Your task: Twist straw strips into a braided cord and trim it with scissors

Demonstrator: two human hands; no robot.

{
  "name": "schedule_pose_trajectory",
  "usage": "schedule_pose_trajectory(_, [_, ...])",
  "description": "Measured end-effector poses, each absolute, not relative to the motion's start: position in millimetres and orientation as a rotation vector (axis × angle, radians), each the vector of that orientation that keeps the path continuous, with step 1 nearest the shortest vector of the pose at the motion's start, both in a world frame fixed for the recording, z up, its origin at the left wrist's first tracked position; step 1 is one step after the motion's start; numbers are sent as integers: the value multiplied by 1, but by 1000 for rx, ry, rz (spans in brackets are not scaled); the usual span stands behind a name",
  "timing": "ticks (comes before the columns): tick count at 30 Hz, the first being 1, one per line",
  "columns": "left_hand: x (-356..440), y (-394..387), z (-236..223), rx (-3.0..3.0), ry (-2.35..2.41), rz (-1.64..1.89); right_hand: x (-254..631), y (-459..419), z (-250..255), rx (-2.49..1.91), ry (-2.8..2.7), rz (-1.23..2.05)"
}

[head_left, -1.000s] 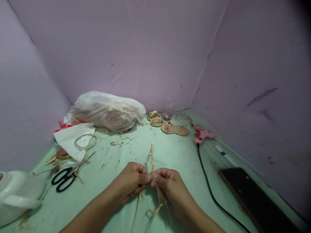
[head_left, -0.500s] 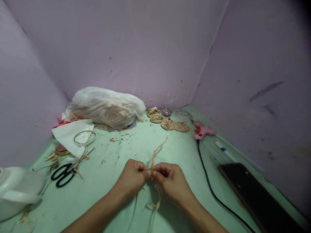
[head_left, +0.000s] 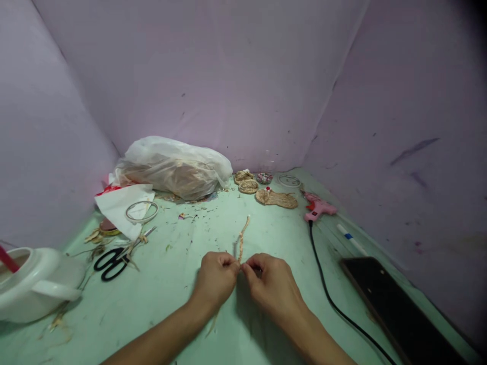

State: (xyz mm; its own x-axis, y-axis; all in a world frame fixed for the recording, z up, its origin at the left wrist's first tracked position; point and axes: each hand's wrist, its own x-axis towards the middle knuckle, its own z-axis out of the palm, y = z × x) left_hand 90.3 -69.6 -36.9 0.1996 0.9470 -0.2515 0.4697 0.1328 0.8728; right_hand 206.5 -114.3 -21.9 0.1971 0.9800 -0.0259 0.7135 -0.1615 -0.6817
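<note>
A short braid of straw-coloured fibre (head_left: 241,243) points away from me above the green tabletop, its thin tip at the far end. At its near end my left hand (head_left: 218,276) pinches it between thumb and forefinger. My right hand (head_left: 268,279) is closed in a pinch right beside, its fingertips meeting at the braid's edge. One loose strand (head_left: 213,322) hangs below my left hand; other strand ends are hidden by my hands.
Left are black-handled scissors (head_left: 110,263), a white pot (head_left: 41,284) and a ring (head_left: 141,212) on white paper. A plastic bag (head_left: 175,167) and woven sole-shaped pieces (head_left: 276,198) lie behind. Right are a pink glue gun (head_left: 318,207), its cord, a marker (head_left: 352,238) and a phone (head_left: 395,309).
The view has shifted slightly, bringing more of the white pot in. My right fingers have moved a little apart from my left ones, and the loose strands below the right hand no longer show.
</note>
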Motion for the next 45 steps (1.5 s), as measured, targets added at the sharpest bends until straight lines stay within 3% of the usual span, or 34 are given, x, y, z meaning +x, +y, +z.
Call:
schedule_pose_trajectory(4, [93,-68,-38,1294,1419,674,197,-121,-25,-1894,-1634,608])
schedule_pose_trajectory(11, [94,-64,-35,983,1381,729,175,-129,-53,-1557,-2027,156])
schedule_pose_trajectory(15, [93,-60,-38,1007,1413,733,182,-131,-39,-1559,-2138,502])
schedule_pose_trajectory(18, [90,-59,-39,1044,1378,708,206,-122,-23,-1615,-1853,807])
schedule_pose_trajectory(22, [88,-62,-39,1135,1297,664,233,-101,-24,-1690,-1280,775])
schedule_pose_trajectory(26, [89,-65,-41,1223,1229,676,220,-92,-43,-1405,-992,1424])
schedule_pose_trajectory(28, [90,-66,-42,1246,1198,661,210,-93,-50,-1342,-949,1523])
schedule_pose_trajectory(45, [96,-73,-25,1249,1340,597,212,-91,-61,-1470,-1193,1275])
